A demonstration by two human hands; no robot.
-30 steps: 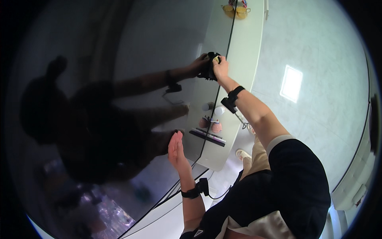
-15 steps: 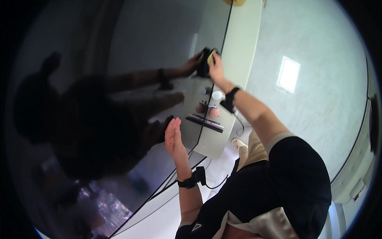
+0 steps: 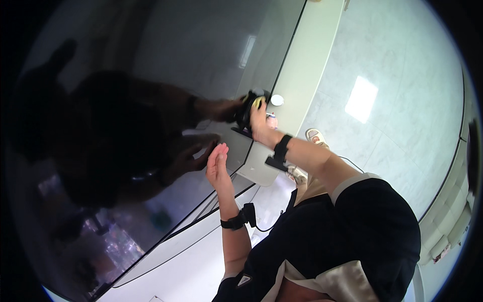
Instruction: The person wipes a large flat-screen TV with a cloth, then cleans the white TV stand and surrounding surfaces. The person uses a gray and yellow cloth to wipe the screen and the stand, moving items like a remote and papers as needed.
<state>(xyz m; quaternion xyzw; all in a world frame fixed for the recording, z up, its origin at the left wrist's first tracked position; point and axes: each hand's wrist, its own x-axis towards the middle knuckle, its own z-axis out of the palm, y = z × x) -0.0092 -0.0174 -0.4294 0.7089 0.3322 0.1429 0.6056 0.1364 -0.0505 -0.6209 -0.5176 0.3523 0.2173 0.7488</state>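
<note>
My right hand presses a yellow-and-black pad against a large glossy dark screen, near its lower edge. The pad's exact kind is hard to make out. My left hand is held up close to the same screen with its fingers stretched out and nothing in it. Whether its fingertips touch the glass, I cannot tell. Both hands show as dark reflections. Beside my right hand stand a round white-topped container and a pink bottle, partly hidden by the hand.
A long pale cabinet top runs along under the screen. Grey tiled floor lies to the right, with my slippered foot below the cabinet's edge. A black strap with a small device and cable sits on each wrist. A pale padded piece of furniture stands far right.
My right hand has slid the pad along the screen toward me, down to beside the white container and pink bottle. My left hand stays near its earlier place, fingers slightly more curved.
</note>
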